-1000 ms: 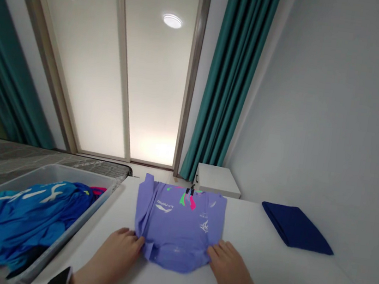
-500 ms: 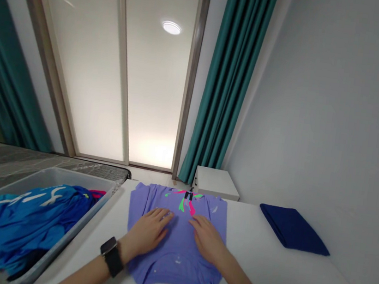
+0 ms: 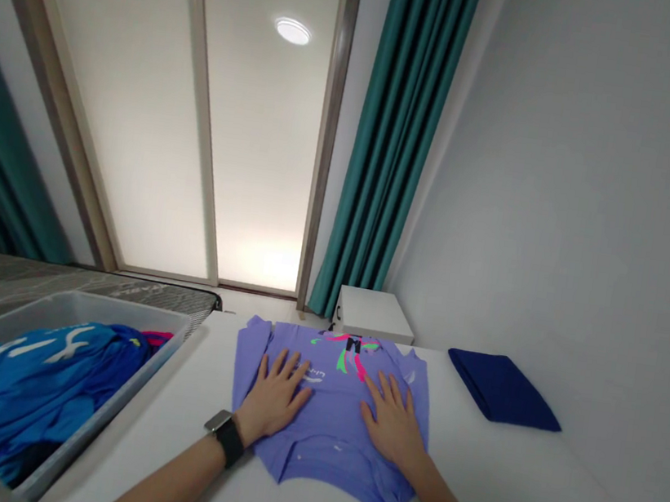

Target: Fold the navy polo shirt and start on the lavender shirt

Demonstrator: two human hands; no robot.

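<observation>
A purple T-shirt (image 3: 329,415) with a pink, green and black print lies spread on the white table, its neckline toward me and its far end at the table's back edge. My left hand (image 3: 275,398), with a black watch on the wrist, rests flat on the left side of the shirt, fingers spread. On the right side, my right hand (image 3: 392,419) also lies flat with its fingers apart. Neither hand grips the cloth. Part of the print shows between the two hands.
At the left stands a grey-white plastic bin (image 3: 137,390) holding blue clothes (image 3: 47,378). A folded navy cloth (image 3: 502,388) lies on the white table (image 3: 483,484) at the right, near the wall. Behind the table is a white cabinet (image 3: 373,314).
Both hands have spread their fingers and moved outward from each other. The shirt's print and some white lettering show more, and the shirt looks wider and flatter. The view has shifted slightly.
</observation>
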